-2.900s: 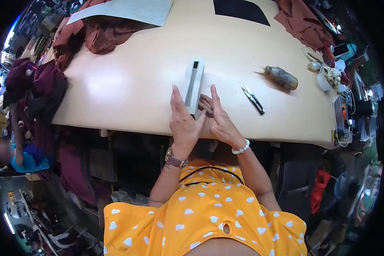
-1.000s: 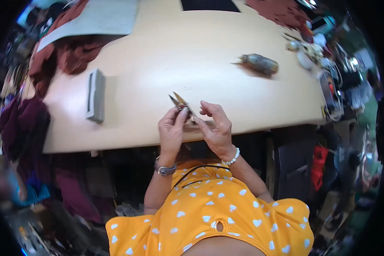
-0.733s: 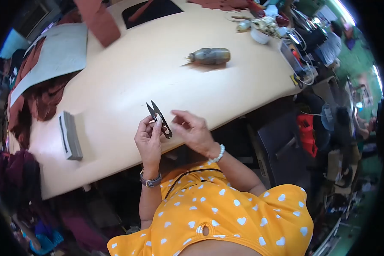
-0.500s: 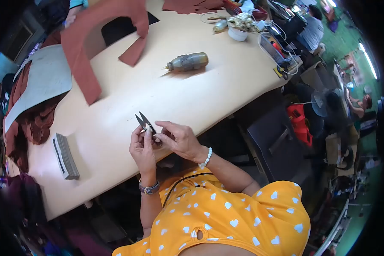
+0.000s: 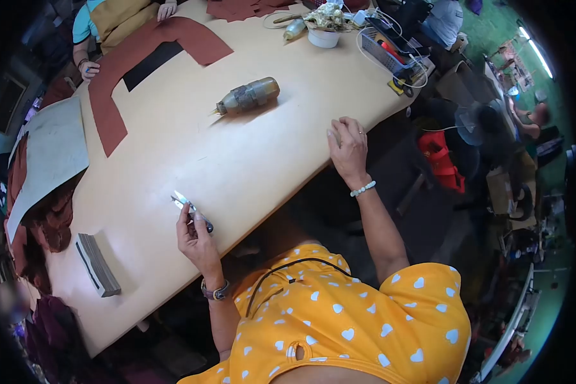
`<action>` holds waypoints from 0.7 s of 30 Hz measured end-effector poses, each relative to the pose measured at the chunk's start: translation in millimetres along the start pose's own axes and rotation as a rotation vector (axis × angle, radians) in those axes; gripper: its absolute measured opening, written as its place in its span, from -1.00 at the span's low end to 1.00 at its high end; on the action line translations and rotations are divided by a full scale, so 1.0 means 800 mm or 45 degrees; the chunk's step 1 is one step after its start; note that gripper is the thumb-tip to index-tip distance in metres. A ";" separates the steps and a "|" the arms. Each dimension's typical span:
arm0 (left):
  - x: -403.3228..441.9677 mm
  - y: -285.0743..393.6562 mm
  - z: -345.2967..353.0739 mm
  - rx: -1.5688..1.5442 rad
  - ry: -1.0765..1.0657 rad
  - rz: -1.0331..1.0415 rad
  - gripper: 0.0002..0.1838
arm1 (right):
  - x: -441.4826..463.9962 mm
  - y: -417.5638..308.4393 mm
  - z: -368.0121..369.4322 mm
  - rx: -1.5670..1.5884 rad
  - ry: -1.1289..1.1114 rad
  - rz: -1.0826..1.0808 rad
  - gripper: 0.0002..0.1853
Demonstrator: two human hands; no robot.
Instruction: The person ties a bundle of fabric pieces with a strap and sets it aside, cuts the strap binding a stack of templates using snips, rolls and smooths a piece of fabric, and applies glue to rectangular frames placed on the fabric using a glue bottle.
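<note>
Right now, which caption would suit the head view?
Left hand holding snips over the table, right hand near its edge, a bottle lying beyond.

Wearing a short-sleeved orange-yellow garment with white hearts, a small round opening and a thin black cord, plus a dark-strapped watch and a pale beaded bracelet.

The small thread snips are held between the thumb and fingers of the left hand, over the near part of the pale tabletop. Their short, pointed blades catch the light with a bright, silvery glare and stand slightly apart at the tips, aimed away from the body and to the left. The dark handle end sticks out beside the thumb, toward the table's near edge.
</note>
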State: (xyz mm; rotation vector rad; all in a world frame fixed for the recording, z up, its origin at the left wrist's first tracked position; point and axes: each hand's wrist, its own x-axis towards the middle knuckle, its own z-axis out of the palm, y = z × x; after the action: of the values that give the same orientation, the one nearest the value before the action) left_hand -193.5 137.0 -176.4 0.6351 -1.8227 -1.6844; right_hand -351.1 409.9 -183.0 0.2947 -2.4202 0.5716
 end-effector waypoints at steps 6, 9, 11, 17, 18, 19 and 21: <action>-0.016 0.022 0.041 -0.155 -0.286 -0.105 -0.62 | -0.032 -0.143 -0.015 1.009 -0.500 0.118 -0.69; -0.024 0.019 0.067 -0.161 -0.351 0.062 -0.58 | -0.047 -0.177 -0.009 1.326 -0.599 0.173 -0.71; -0.026 0.026 0.075 -0.178 -0.390 0.033 -0.52 | -0.046 -0.170 -0.003 1.373 -0.569 0.284 -0.73; -0.013 0.008 0.070 0.055 -0.299 0.151 -0.36 | 0.024 -0.023 0.007 0.966 -0.162 0.601 -0.73; -0.014 0.008 0.068 0.045 -0.315 0.137 -0.36 | 0.048 -0.009 -0.015 0.678 -0.170 0.675 -0.72; -0.014 0.008 0.066 0.036 -0.329 0.123 -0.36 | 0.064 0.016 -0.019 0.674 -0.090 0.677 -0.72; -0.014 0.008 0.066 0.057 -0.343 0.125 -0.40 | 0.100 0.068 -0.026 0.515 0.026 0.610 -0.72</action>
State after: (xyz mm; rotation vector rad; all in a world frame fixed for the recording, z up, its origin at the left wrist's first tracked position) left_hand -221.5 183.5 -173.1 0.3427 -2.0459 -1.7349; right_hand -420.7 462.1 -136.4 -0.1364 -2.3418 1.2732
